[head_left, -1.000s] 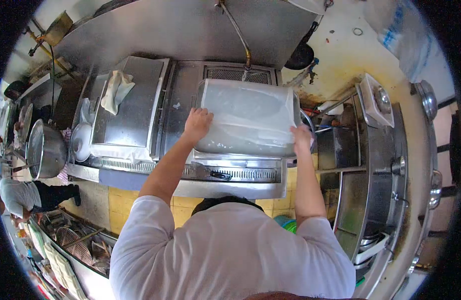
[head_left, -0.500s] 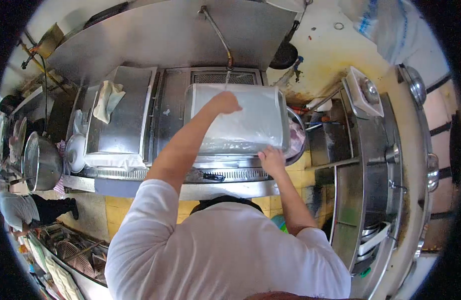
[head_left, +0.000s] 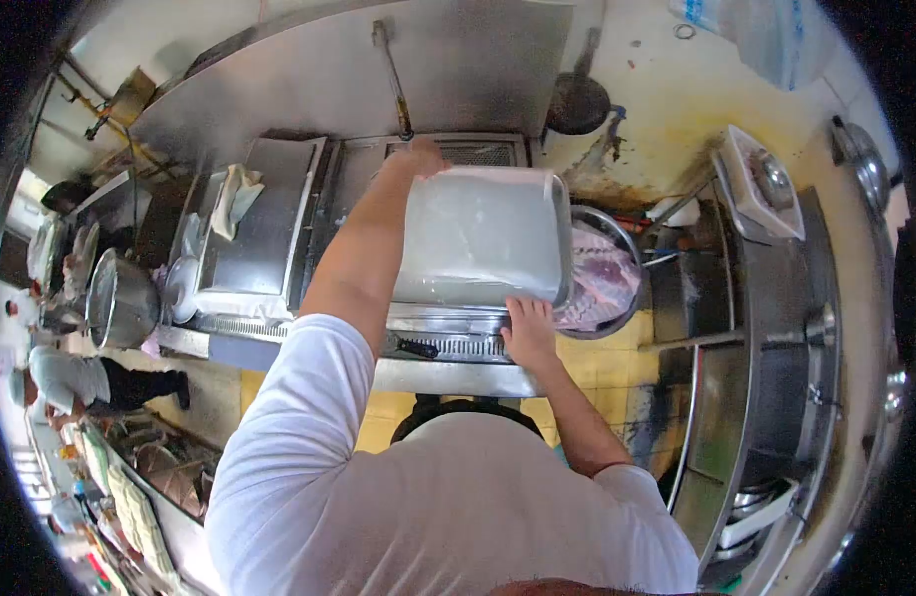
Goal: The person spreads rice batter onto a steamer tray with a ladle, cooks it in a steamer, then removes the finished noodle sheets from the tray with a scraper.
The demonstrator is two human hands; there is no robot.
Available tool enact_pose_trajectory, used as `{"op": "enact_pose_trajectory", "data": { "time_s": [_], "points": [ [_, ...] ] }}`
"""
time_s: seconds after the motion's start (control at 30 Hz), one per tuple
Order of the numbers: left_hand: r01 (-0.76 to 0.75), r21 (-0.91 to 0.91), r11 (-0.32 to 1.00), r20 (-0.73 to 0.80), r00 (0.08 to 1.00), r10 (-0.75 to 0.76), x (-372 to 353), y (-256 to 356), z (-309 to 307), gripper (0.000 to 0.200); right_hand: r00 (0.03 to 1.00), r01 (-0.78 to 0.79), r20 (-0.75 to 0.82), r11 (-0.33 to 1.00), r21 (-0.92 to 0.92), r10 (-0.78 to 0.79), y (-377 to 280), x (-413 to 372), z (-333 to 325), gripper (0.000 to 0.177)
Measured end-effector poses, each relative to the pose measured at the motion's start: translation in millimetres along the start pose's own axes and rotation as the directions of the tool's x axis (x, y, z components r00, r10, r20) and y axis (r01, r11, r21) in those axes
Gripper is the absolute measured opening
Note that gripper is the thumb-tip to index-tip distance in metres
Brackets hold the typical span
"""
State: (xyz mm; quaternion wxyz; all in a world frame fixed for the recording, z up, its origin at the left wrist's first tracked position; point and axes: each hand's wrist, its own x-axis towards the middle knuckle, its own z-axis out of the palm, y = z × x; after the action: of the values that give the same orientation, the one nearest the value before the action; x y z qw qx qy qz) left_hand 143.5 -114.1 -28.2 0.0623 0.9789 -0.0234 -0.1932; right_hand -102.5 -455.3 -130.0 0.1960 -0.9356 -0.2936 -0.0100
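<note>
At the counter's far side, just under the end of the tap (head_left: 403,114), the left hand (head_left: 425,157) is up by the tray's far edge! 1 second ago it sits on the tray's left side; half a second ago it hangs above the far part of the tray; now it's further back still, the arm stretched long across the left side. The water stream seen at the tap in both earlier views doesn't show now. Fingers look bent, but whether they close on the tap, the rim or nothing at all, I can't tell.

Now to the right hand (head_left: 529,331)! 1 second ago it's at the right side with the white sheet; now, as half a second ago, it's at the near edge, close to the right corner. The grip is loose: fingers extended and slightly apart, tips resting on the edge, not wrapped around anything.

Between those 2 hands lies the tray (head_left: 565,233), flat on the counter (head_left: 458,378), its pale contents looking smoother than 1 second ago. And just right of it, the metal bowl (head_left: 638,277) comes into fuller view, pink-and-white meat (head_left: 599,276) inside!
</note>
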Motion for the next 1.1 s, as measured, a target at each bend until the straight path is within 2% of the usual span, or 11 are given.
{"op": "enact_pose_trajectory", "data": {
  "time_s": [0.03,0.13,0.2,0.37,0.43,0.5,0.6,0.67,0.8,0.97,1.1],
  "points": [
    [-0.126,0.275,0.953,-0.143,0.975,0.17,-2,-2,2,0.042,0.999,0.025,-0.025,1.0,0.0,-0.025,2,-1,2,0.057],
    [-0.154,0.074,0.985,-0.367,0.915,0.17,-52,0,24,0.032,0.997,0.045,-0.068,0.999,0.031,-0.043,8,1,7,0.056],
    [0.018,-0.317,0.948,-0.275,0.955,-0.11,-113,21,40,0.024,0.998,0.05,-0.046,0.995,0.089,-0.046,8,2,0,0.053],
    [0.055,-0.562,0.825,-0.41,0.848,-0.335,-242,7,166,0.016,0.995,-0.045,0.098,0.966,0.253,0.021,18,19,2,0.035],
    [0.062,-0.602,0.796,-0.537,0.706,-0.461,-299,5,210,0.013,0.996,0.043,0.053,0.935,0.352,-0.065,17,40,5,0.029],
    [0.242,-0.674,0.698,-0.414,0.659,-0.628,-354,-4,243,0.014,0.986,-0.065,0.156,0.718,0.693,-0.062,6,73,13,0.027],
    [0.396,-0.774,0.494,-0.257,0.516,-0.817,-427,-7,278,0.013,0.957,-0.031,0.187,0.561,0.827,-0.223,-28,144,1,0.023],
    [0.489,-0.779,0.393,-0.186,0.417,-0.889,-474,1,292,0.015,0.904,-0.309,0.372,0.279,0.909,-0.211,-50,196,-2,0.021],
    [0.624,-0.762,0.174,-0.009,0.258,-0.966,-562,17,363,0.026,0.893,-0.428,0.415,-0.044,0.902,-0.175,-63,286,12,0.022],
    [0.753,-0.64,-0.156,0.342,0.096,-0.935,-655,67,495,0.034,0.914,-0.406,0.405,-0.097,0.909,-0.03,-69,330,24,0.014],
    [0.894,-0.406,-0.187,0.594,0.103,-0.798,-714,129,577,0.034,0.874,-0.485,0.484,-0.106,0.868,-0.039,-31,355,42,0.015]
  ]
}}
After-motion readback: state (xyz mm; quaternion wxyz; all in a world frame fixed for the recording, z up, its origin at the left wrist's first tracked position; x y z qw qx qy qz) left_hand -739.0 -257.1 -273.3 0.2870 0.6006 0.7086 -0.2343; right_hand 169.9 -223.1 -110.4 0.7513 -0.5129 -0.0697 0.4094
